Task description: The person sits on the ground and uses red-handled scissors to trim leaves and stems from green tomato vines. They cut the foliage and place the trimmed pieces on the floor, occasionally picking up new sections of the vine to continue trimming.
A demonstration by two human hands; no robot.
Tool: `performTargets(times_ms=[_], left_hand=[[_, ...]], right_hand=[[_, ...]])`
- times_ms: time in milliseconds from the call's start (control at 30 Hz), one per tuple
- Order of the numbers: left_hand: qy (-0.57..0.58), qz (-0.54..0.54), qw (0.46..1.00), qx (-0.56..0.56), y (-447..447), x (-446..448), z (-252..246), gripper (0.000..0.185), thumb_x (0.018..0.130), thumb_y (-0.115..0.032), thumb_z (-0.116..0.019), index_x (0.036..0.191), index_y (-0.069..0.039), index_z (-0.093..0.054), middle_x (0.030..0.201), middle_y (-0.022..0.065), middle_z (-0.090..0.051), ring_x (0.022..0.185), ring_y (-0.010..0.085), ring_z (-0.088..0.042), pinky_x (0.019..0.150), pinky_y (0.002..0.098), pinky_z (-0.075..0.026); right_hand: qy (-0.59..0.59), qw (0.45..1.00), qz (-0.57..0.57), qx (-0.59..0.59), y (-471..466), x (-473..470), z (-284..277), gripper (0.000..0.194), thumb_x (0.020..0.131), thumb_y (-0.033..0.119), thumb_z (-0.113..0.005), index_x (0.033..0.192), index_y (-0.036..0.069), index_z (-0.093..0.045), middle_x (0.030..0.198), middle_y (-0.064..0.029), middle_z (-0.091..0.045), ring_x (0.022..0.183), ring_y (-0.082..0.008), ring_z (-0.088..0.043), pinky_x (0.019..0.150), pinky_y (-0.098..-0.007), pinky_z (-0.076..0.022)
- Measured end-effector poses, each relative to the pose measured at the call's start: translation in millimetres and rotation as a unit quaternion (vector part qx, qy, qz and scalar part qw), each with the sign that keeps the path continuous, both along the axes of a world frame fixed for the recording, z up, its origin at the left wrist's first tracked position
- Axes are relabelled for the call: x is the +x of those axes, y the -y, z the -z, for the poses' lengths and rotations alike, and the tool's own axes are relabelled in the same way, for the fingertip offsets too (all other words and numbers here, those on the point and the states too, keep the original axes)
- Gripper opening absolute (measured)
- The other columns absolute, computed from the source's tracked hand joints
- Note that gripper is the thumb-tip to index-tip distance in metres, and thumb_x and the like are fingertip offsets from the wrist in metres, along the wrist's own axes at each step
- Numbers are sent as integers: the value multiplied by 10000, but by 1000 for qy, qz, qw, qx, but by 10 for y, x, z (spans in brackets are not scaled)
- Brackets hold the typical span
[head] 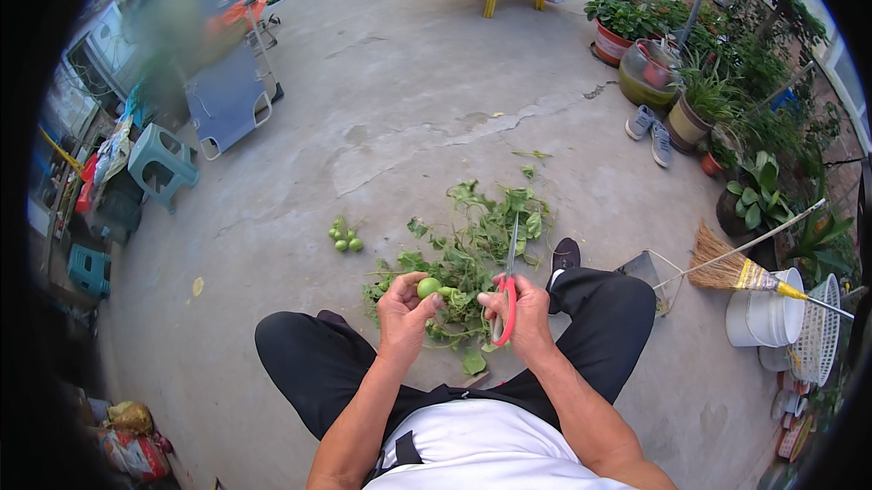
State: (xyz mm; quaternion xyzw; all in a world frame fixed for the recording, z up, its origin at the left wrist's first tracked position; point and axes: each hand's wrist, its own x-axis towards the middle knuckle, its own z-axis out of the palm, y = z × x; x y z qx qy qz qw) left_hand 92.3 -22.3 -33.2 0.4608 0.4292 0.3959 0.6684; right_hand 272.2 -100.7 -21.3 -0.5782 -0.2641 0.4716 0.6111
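A round green fruit (pixel 428 287) is held between the thumb and fingers of my left hand (pixel 403 318). In my right hand (pixel 524 318) is a pair of scissors with red handles (pixel 505 309); the blades point away from me and look closed. A heap of cut green vines and leaves (pixel 470 251) lies on the concrete floor between my feet, beneath and beyond both hands. Left of the heap, several small green fruits (pixel 345 239) sit together on the floor.
At right stand a straw broom (pixel 725 265), a metal dustpan (pixel 637 272), a white bucket (pixel 763 316) and a white plastic basket (pixel 815 330). Grey shoes (pixel 650 132) lie near potted plants (pixel 620 20). A teal plastic stool (pixel 162 164) and a blue folding chair (pixel 230 98) are at left.
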Motion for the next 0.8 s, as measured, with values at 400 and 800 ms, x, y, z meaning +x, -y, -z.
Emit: performTargets(times_ms=[400,800], left_hand=[[-7,54,980,192,165,340,-538,451,778,119,-715,1207,21,-617,1105,67,-667,1001,145,-665,895,291,-539],[10,93,981,171,-120,759,-621,629,903,-131,-705,1465,-25,-445,1336,147,-582,1046,192,-655,782,269,-548]], right_hand=[[-16,998,-51,44,41,35,-409,286,811,77,-750,1027,-55,-617,689,-49,-626,562,-90,-588,492,-265,-465],[-33,955,273,111,1154,1693,-422,154,814,-15,-679,935,-21,-584,689,-70,-585,480,-146,-564,421,-284,-465]])
